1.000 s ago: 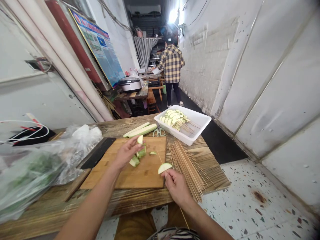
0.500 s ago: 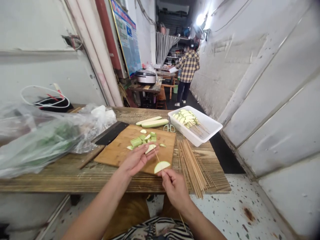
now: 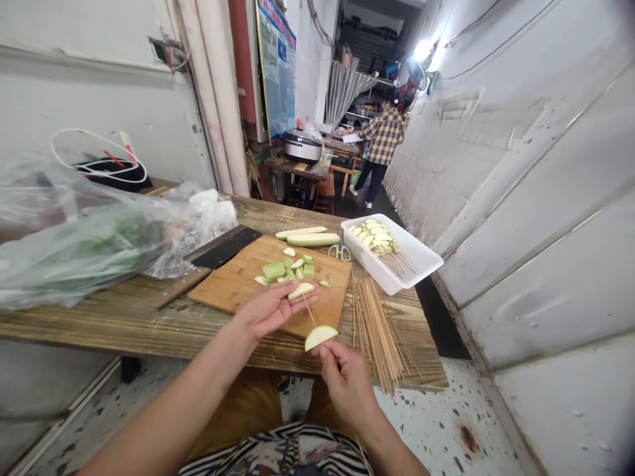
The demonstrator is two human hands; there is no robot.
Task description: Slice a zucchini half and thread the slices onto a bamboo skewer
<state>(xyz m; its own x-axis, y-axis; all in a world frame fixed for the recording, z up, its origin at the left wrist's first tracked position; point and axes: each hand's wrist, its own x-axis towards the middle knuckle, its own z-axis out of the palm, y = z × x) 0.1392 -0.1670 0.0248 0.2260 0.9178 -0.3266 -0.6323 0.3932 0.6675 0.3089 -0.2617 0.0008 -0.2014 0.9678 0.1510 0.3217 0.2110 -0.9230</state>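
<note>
My right hand [image 3: 347, 387] pinches a thin bamboo skewer [image 3: 310, 312], with a pale zucchini slice [image 3: 321, 337] threaded on it. My left hand [image 3: 270, 307] is palm up at the skewer's far end, holding a second slice [image 3: 301, 289] at its fingertips. Below it lies a bamboo cutting board [image 3: 233, 277] bearing chopped zucchini chunks [image 3: 274, 271] and long zucchini strips [image 3: 312, 239]. A black cleaver [image 3: 225, 246] rests at the board's far left edge. Green-handled scissors [image 3: 339, 252] lie beyond the board's right corner.
A loose pile of bamboo skewers [image 3: 380, 337] lies right of the board on the wooden table [image 3: 99, 317]. A white tray [image 3: 421, 254] holds finished zucchini skewers. A plastic bag of greens [image 3: 89, 248] sits at left. Far down the corridor, a person in a plaid shirt [image 3: 384, 137] stands near a rice cooker [image 3: 302, 147].
My view has swung level and the table sits lower in it. My left hand has moved right, closer to the skewer. The person in plaid appears farther away.
</note>
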